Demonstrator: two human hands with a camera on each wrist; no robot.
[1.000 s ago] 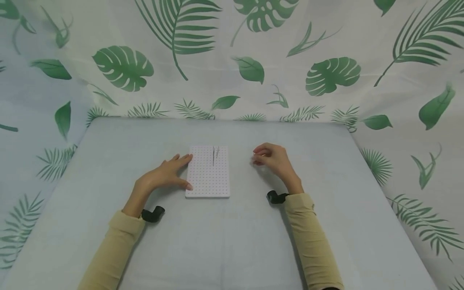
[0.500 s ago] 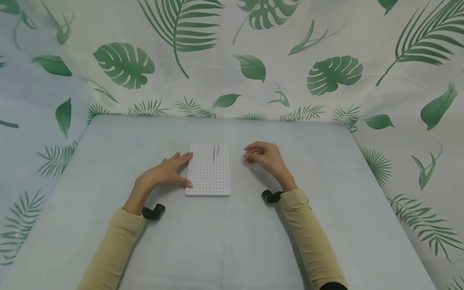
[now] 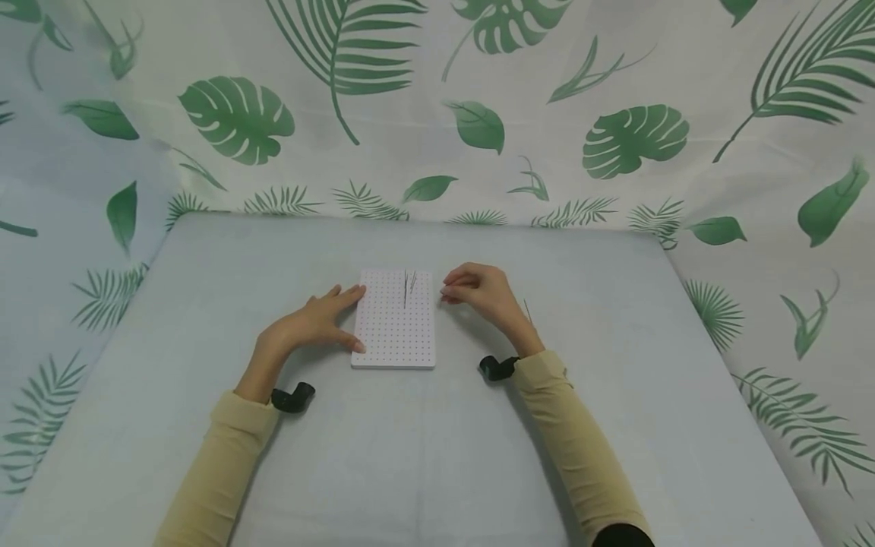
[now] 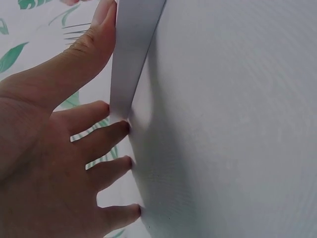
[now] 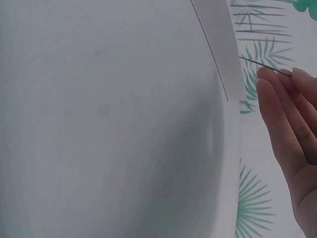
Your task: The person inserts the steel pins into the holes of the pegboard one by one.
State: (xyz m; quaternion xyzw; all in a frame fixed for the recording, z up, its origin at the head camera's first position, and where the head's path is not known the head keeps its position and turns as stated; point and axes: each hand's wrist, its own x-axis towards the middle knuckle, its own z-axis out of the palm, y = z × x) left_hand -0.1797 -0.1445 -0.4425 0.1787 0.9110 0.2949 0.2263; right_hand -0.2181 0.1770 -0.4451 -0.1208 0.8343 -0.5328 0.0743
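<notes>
A white board (image 3: 394, 334) with a grid of small holes lies on the table. Several thin dark needles (image 3: 406, 290) stand upright near its far right part. My left hand (image 3: 309, 325) rests along the board's left side, fingers spread; in the left wrist view its thumb (image 4: 94, 44) lies at the board's upper edge and the fingertips touch the table. Just right of the board, my right hand (image 3: 485, 295) pinches a needle (image 5: 265, 65) between thumb and fingertips. In the right wrist view that needle's tip points at the board's edge.
Another thin dark needle (image 3: 527, 310) shows beside my right wrist on the white table (image 3: 424, 456). A black wrist camera (image 3: 497, 368) hangs by each hand. A leaf-printed cloth (image 3: 410, 121) closes off the back and sides.
My right hand has moved left with its needle, right up to the board's right edge, uncovering the needle by the wrist. The left hand has stayed on the board.
</notes>
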